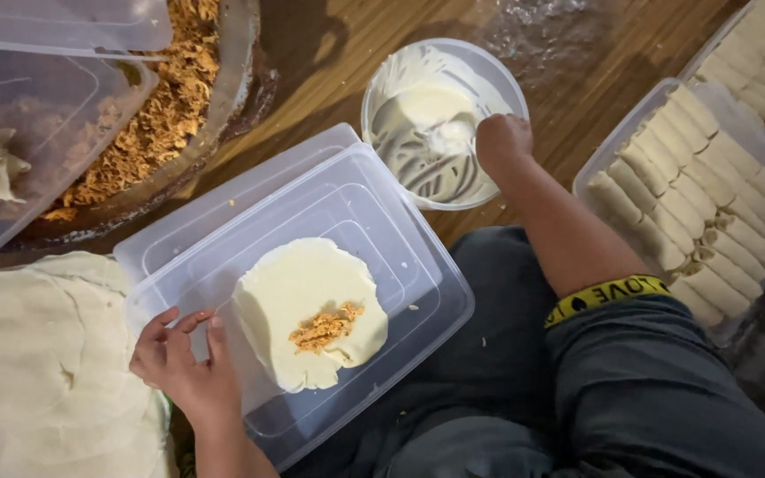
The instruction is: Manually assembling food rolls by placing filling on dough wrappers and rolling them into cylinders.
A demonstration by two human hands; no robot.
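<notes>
A thin pale wrapper (298, 305) lies flat on an upturned clear plastic lid (382, 239), with a small heap of shredded orange-brown filling (325, 327) on its near right part. My left hand (183, 358) rests at the wrapper's left edge, fingers apart and touching the lid. My right hand (502, 142) reaches into a white bowl (489, 71) of pale paste, its fingertips dipped in and hidden behind the knuckles.
A large dark pan of shredded filling (166, 106) stands at the back left under clear containers (37, 106). A stack of round wrappers (37, 372) lies at the left. Trays of finished rolls (701, 195) fill the right. My dark trousers are below.
</notes>
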